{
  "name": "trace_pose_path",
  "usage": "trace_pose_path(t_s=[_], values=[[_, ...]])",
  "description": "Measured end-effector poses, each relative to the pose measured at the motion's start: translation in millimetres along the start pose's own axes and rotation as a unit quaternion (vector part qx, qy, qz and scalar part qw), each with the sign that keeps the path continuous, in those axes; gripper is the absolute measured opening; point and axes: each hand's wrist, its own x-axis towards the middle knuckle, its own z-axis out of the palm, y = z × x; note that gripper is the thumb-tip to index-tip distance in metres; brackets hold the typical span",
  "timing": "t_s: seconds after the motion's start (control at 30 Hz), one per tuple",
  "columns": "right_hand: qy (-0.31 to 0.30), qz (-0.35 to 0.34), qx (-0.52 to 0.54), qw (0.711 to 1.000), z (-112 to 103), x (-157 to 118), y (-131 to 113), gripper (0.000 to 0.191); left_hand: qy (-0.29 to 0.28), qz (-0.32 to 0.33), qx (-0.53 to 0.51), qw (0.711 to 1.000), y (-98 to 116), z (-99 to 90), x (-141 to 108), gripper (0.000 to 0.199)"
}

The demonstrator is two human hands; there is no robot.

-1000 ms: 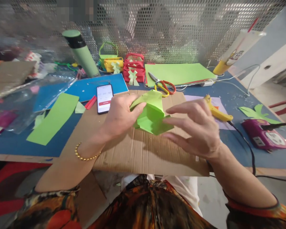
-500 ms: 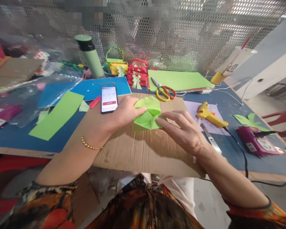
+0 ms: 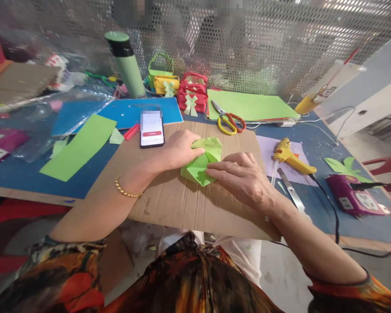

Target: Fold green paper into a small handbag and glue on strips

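A folded piece of light green paper [image 3: 200,167] is held over a brown cardboard sheet [image 3: 182,208]. My left hand [image 3: 179,150] grips its upper left edge, with the thumb on top and the other fingers partly hidden behind it. On its right side, the fingers of my right hand [image 3: 243,178] pinch a folded edge. Left of my left hand lies a phone [image 3: 151,128] with its screen lit.
Scissors [image 3: 227,119] lie behind the cardboard beside green sheets [image 3: 254,104]. A yellow glue gun [image 3: 293,157], a metal blade [image 3: 291,190] and a purple power socket [image 3: 355,195] are right. A green bottle [image 3: 127,67] and small red paper bags [image 3: 193,93] stand behind.
The green paper has turned and its opening looks flatter and narrower. My right hand has moved slightly left and down on it. The whole view has shifted a little.
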Motion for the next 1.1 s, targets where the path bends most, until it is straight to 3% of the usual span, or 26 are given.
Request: trace_pose_path(t_s=[0.2, 0.43, 0.63, 0.93, 1.1], values=[[-0.07, -0.007, 0.008, 0.997, 0, 1, -1, 0.025, -0.021, 0.005, 0.024, 0.999, 2, 0.2, 1, 0.034], [-0.067, -0.025, -0.095, 0.993, -1, 5, -7, 0.02, -0.017, 0.015, 0.014, 1.0, 4, -0.6, 0, 0.034], [-0.055, -0.011, -0.085, 0.995, 1, 5, -3, 0.018, -0.025, 0.0, -0.001, 1.0, 5, -0.5, 0, 0.033], [-0.12, -0.023, -0.085, 0.989, -5, 11, -8, 0.026, -0.019, -0.016, 0.008, 1.0, 10, 2.0, -1, 0.034], [-0.095, -0.026, -0.087, 0.991, -3, 12, -8, 0.029, -0.019, -0.004, 0.015, 1.0, 8, 5.2, -1, 0.034]])
